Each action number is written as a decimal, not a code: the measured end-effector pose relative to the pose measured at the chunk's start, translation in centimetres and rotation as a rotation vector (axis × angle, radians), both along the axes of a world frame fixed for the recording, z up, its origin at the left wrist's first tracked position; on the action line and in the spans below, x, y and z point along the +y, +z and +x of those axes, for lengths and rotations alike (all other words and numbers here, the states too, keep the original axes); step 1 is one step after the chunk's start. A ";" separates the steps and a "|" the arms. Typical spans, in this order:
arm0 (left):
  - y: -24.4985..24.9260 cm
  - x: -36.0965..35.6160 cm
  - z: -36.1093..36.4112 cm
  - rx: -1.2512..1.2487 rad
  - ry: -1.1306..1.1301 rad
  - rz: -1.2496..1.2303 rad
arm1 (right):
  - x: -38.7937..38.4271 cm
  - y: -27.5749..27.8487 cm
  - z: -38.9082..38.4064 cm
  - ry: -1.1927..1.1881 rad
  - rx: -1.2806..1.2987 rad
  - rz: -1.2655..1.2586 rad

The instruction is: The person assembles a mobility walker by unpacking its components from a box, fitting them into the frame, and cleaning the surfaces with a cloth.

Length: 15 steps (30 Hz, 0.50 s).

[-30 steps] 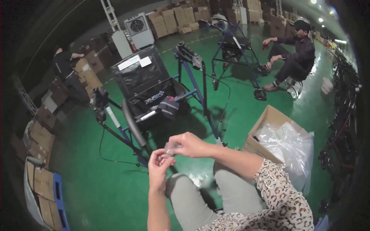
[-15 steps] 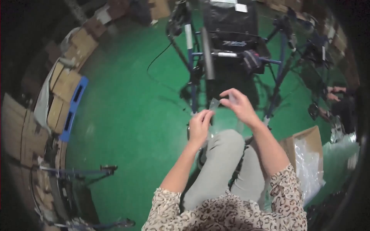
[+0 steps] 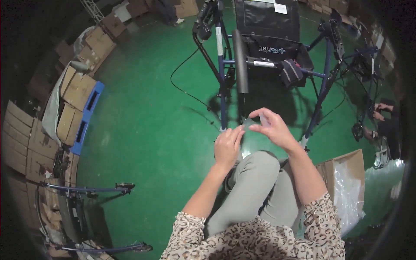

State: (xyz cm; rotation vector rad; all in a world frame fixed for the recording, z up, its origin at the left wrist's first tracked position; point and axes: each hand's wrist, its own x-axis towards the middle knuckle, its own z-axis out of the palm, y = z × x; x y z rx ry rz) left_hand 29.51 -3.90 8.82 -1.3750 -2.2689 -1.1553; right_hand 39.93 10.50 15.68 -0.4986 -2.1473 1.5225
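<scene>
A small clear plastic piece (image 3: 248,124), perhaps a bag, is stretched between my two hands above my knees. My left hand (image 3: 227,145) pinches its near side, fingers curled together. Thumb and bent fingers of my right hand (image 3: 275,132) close on the other side, where more translucent film shows by the index finger. Just beyond stands a blue-framed rollator walker (image 3: 222,102) with a black fabric bag (image 3: 271,48). A black padded bar (image 3: 241,60) points from it towards my hands. A dark striped cloth item (image 3: 291,73) hangs on its crossbar.
An open carton (image 3: 359,167) of clear plastic bags (image 3: 346,190) stands at my right. Another person's hands (image 3: 381,111) are at far right, near a second walker (image 3: 366,65). Cartons (image 3: 78,91) and a blue pallet (image 3: 89,112) line the left, above another blue frame (image 3: 86,189).
My hands have drawn closer together around the clear plastic, the right one lowering slightly. The whole view has shifted a little, and the walker appears slightly lower and further right.
</scene>
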 end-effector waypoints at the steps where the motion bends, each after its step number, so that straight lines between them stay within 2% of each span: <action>1: 0.1 0.2 -0.1 0.001 -0.002 0.007 | 0.4 -0.4 -0.1 0.024 -0.017 -0.010; 5: 0.3 0.8 -0.1 -0.047 -0.029 0.034 | 1.5 -1.7 -0.4 0.071 -0.069 -0.036; 9: 0.5 1.0 0.0 -0.436 -0.132 0.108 | 1.5 -1.5 -0.9 -0.069 -0.070 0.034; 15: 0.2 1.1 -1.2 -0.309 -0.029 0.045 | 1.6 0.7 -0.7 -0.019 -0.026 -0.097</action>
